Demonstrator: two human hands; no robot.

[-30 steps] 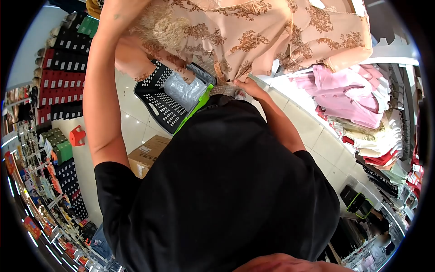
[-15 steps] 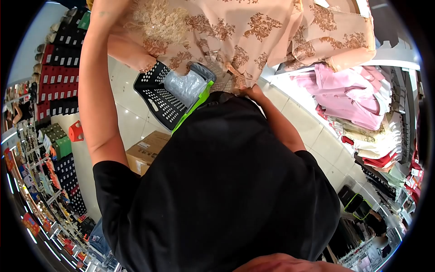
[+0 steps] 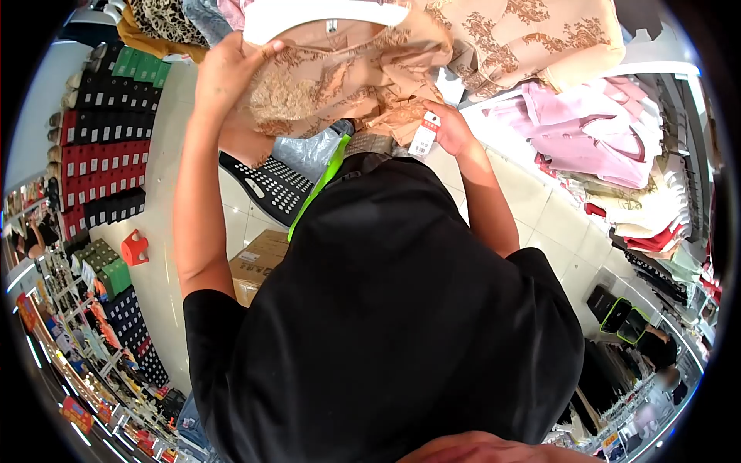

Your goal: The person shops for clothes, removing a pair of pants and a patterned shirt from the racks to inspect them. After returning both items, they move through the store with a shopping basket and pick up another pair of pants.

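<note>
A peach blouse (image 3: 305,85) with brown floral print and cream lace is held up between my hands. A white hanger (image 3: 332,14) fills its neckline. My left hand (image 3: 221,77) grips the blouse at its left shoulder, thumb lying over the fabric beside the hanger. Lower down, the gathered hem is pinched in my right hand (image 3: 454,133). Next to those fingers hangs a white and red price tag (image 3: 424,134). Another part of the same printed fabric (image 3: 532,38) spreads to the upper right.
Below the blouse are a dark perforated basket (image 3: 270,189) with clear plastic inside and a cardboard box (image 3: 258,258). Pink garments (image 3: 594,131) lie on a white display to the right. Shoe boxes (image 3: 104,166) line the left, near a red stool (image 3: 134,247).
My left hand has come down into view, bringing the blouse's neckline and hanger with it. My right hand has risen slightly with the hem, and the price tag now shows.
</note>
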